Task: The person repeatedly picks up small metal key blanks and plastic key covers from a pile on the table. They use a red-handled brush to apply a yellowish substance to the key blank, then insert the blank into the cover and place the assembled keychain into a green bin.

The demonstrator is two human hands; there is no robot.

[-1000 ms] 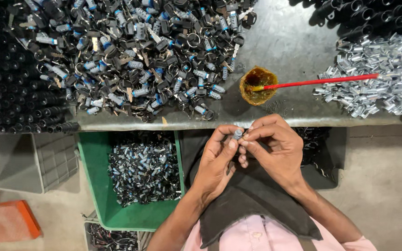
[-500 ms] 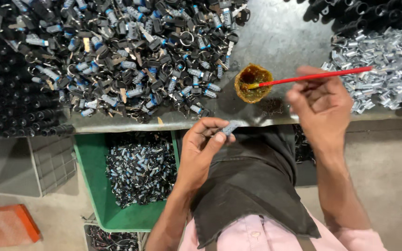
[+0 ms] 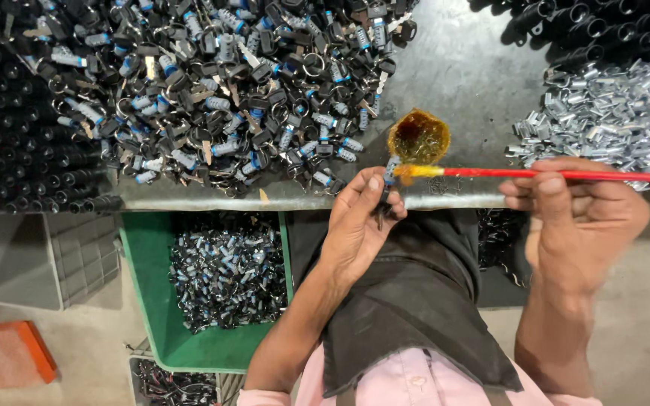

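Holding the small lock cylinder (image 3: 390, 174) upright between the thumb and fingertips of your left hand (image 3: 356, 225), you have it pinched closed at the table's (image 3: 460, 83) front edge, just below the little round dish (image 3: 418, 138) of amber grease. Your right hand (image 3: 577, 218) is curled shut around the thin red brush (image 3: 551, 174), its yellowed bristles touching the top of the cylinder.

To do this step well, keep the cylinder steady and vertical, and lay the bristle tip lightly on its end rather than its sides (a thin film is likely enough; too much may run onto your fingers). Bracing both wrists near the table edge should steady the stroke.

The cylinder looks like bright metal, short and ribbed. The grease is glossy, sticky-looking and translucent brown. Behind it lies a broad heap of black-headed keys and silvery-blue cylinders (image 3: 212, 98), jumbled and hard-edged. A pile of shiny folded metal clips (image 3: 611, 113) lies to the right, and a green bin (image 3: 152, 301) of similar parts stands below the table.
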